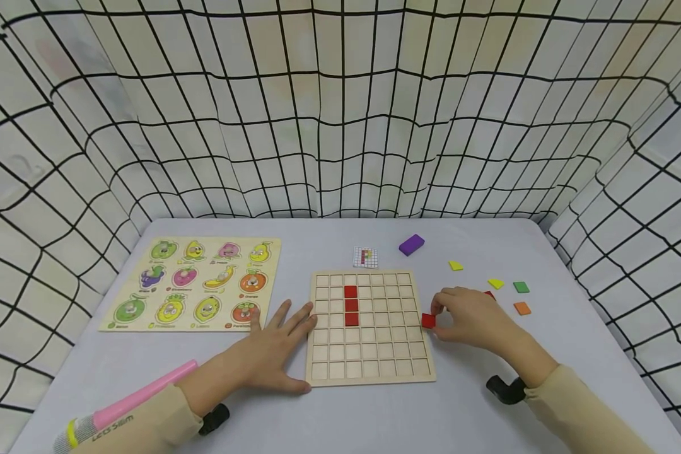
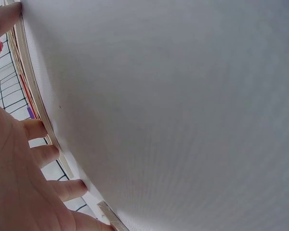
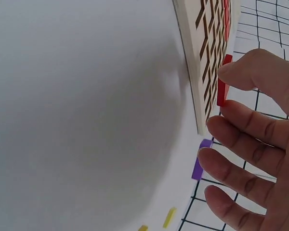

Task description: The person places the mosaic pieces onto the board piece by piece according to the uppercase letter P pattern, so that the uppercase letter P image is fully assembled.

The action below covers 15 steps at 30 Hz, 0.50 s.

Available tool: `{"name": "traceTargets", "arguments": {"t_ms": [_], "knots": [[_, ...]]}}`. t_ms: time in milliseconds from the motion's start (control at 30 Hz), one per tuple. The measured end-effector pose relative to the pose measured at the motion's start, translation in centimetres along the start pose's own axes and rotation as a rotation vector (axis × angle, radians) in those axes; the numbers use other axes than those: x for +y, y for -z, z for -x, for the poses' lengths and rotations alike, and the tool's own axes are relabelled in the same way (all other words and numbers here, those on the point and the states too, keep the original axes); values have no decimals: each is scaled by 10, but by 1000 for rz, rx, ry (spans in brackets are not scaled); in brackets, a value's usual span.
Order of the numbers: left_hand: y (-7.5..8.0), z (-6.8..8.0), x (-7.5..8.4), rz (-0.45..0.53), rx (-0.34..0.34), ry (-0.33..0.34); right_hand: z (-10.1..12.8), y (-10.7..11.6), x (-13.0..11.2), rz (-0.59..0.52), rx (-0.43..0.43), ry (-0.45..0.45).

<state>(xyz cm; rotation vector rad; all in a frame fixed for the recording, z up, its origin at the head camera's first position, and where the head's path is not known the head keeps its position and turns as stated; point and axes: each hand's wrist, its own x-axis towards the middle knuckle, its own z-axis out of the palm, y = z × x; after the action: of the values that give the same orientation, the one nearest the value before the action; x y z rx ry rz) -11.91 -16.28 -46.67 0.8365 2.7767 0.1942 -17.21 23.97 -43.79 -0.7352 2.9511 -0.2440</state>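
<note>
A wooden grid board point(image 1: 377, 372) lies flat on the white table. Three red square tiles sit in one of its columns, the middle one point(image 1: 352, 305) among them. Between thumb and fingertips my right hand point(image 1: 473, 317) pinches another red tile point(image 1: 428, 321) just over the board's right edge; the right wrist view shows this tile point(image 3: 224, 82) edge-on. My left hand point(image 1: 269, 350) is spread with straight fingers along the board's left edge, the thumb near its lower left corner. In the left wrist view the fingers point(image 2: 67, 189) reach to that edge.
A small printed pattern card point(image 1: 366, 257) and a purple block point(image 1: 411, 244) lie behind the board. Yellow point(image 1: 456, 265), green point(image 1: 521, 287) and orange point(image 1: 522, 308) tiles are scattered right. A fruit puzzle board point(image 1: 190, 284) and a pink tube point(image 1: 144, 394) lie left. Black netting point(image 1: 343, 126) surrounds the table.
</note>
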Motion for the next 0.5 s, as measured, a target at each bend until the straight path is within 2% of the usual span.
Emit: {"name": "traceTargets", "arguments": {"t_ms": [500], "knots": [[-1,-1,0,1,3,5,-18,-2,-23,-13,-7,76]]}}
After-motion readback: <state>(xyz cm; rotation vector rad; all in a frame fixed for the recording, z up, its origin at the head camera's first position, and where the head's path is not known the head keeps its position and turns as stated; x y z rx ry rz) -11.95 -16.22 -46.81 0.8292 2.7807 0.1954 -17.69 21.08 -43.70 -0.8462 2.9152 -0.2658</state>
